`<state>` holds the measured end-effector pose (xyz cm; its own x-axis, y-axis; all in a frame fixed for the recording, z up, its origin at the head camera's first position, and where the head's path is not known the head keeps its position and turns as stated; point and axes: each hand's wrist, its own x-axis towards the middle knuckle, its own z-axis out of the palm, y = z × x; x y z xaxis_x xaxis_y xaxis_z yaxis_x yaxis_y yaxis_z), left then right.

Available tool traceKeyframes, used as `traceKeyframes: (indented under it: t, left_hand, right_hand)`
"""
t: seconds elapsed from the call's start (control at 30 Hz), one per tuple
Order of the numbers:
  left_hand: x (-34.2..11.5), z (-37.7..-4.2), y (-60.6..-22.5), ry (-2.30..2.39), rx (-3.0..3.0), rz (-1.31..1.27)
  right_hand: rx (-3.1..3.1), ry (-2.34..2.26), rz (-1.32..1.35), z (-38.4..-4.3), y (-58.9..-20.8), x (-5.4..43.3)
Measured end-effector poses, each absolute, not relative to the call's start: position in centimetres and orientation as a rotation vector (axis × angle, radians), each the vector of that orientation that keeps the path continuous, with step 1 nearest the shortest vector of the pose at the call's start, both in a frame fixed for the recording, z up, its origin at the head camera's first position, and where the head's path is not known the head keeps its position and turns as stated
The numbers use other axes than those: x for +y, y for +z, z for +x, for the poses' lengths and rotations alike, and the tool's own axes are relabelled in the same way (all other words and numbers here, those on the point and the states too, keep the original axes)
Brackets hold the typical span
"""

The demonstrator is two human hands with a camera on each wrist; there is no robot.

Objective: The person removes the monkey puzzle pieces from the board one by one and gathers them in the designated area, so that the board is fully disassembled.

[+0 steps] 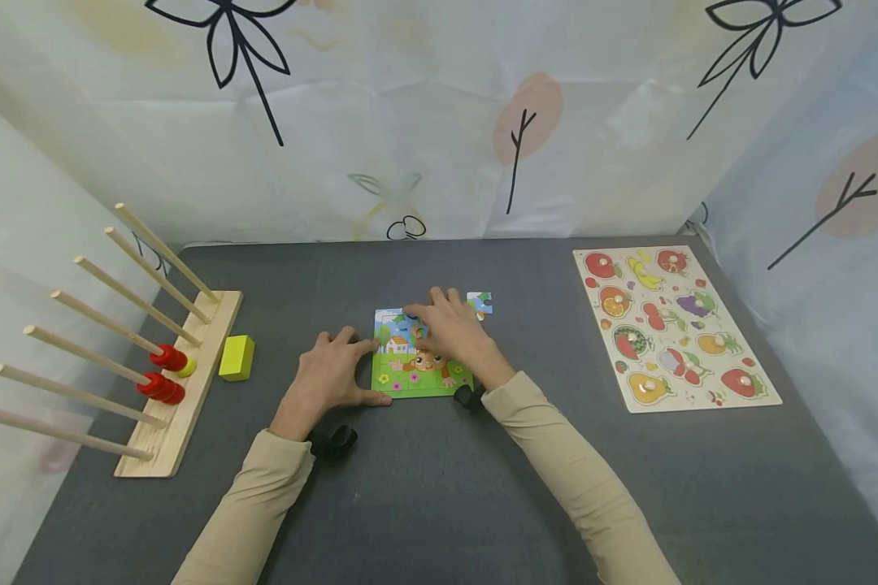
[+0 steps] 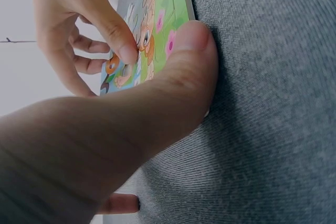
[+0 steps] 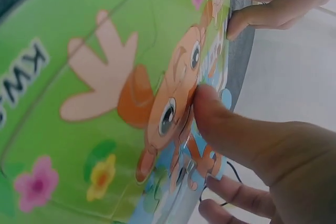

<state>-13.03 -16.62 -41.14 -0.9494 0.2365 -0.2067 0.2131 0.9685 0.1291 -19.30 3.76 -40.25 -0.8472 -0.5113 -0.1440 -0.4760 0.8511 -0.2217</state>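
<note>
A jigsaw puzzle (image 1: 424, 383) with a monkey on green grass lies flat on the grey table. My left hand (image 1: 331, 375) rests at its left side, thumb at the near left corner and forefinger at the left edge, the two spread apart. Over the upper right part of the puzzle is my right hand (image 1: 449, 329). Its thumb (image 3: 215, 114) and bent fingers pinch a puzzle piece (image 3: 212, 163) with an orange curl at the far edge; the piece is partly hidden. A loose puzzle piece (image 1: 480, 303) lies beyond the right hand, apart from the puzzle.
At the left stands a wooden peg rack (image 1: 179, 406) with slanting rods and red and yellow rings. Beside it sits a yellow block (image 1: 236, 358). On the right lies a fruit board (image 1: 673, 329) with small knobs. A printed cloth (image 1: 439, 162) hangs behind the table.
</note>
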Motion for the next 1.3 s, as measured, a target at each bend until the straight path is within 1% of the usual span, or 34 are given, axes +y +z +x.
traceKeyframes:
  t: [0.4, 1.0, 1.3]
  left_hand:
    - [-16.6, -13.1, -41.2, 0.152, 2.896, 0.328]
    - [-16.4, -13.0, -41.1, 0.151, 2.889, 0.322]
    - [-16.6, -13.1, -41.1, 0.148, 2.889, 0.324]
  right_hand:
    - [2.75, -0.324, -0.806, -19.8, -40.1, 4.4]
    - [2.655, -0.4, -0.78, -20.6, -40.3, 5.0]
    - [2.657, -0.462, -0.853, -20.7, -40.0, 5.7]
